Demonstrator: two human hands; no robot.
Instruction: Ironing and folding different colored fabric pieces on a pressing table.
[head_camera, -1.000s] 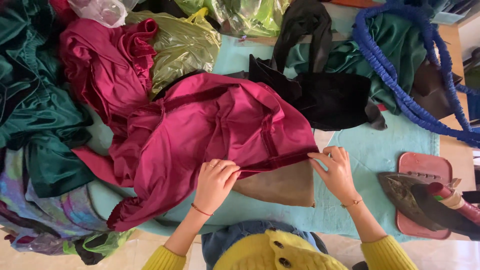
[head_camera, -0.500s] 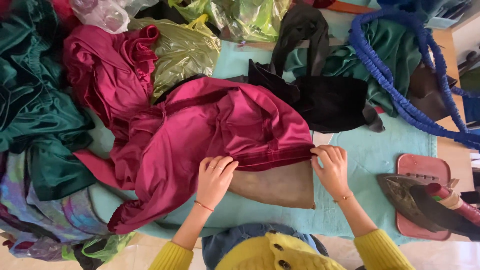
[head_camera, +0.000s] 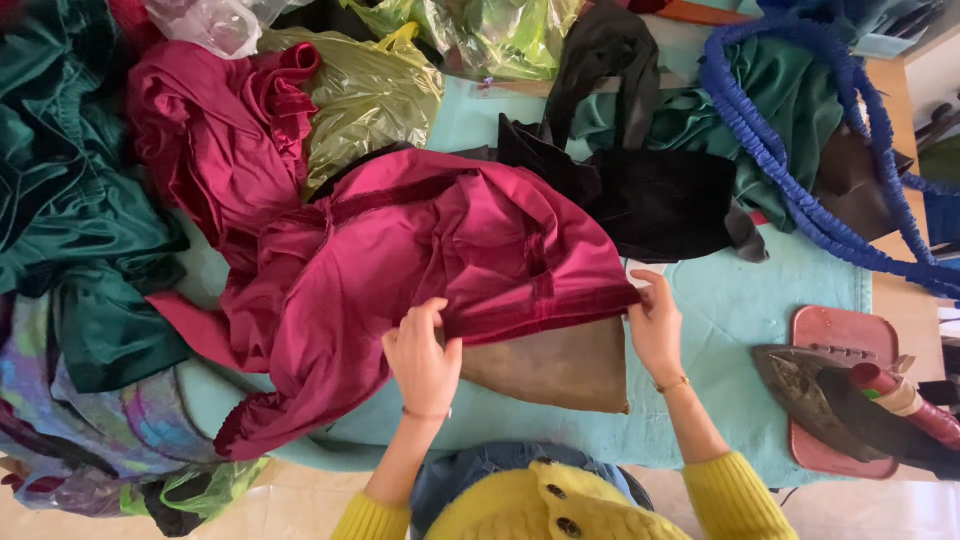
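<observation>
Evenly is how this hem wants holding: left hand (head_camera: 425, 360) and right hand (head_camera: 655, 325) each pinch the lower edge of the magenta satin garment (head_camera: 440, 250), so keep it taut between both grips. Glossy, creased, velvet-trimmed, it spreads away from them over a brown pad (head_camera: 560, 365) on the teal-covered bench (head_camera: 740, 300), an iron (head_camera: 850, 400) right of the right grip.

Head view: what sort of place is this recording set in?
Probably a garment pressing or tailoring workspace. An iron rests on a pink stand at the right, the padded table has a teal cover, and both hands smooth a magenta garment amid heaped fabrics.
</observation>
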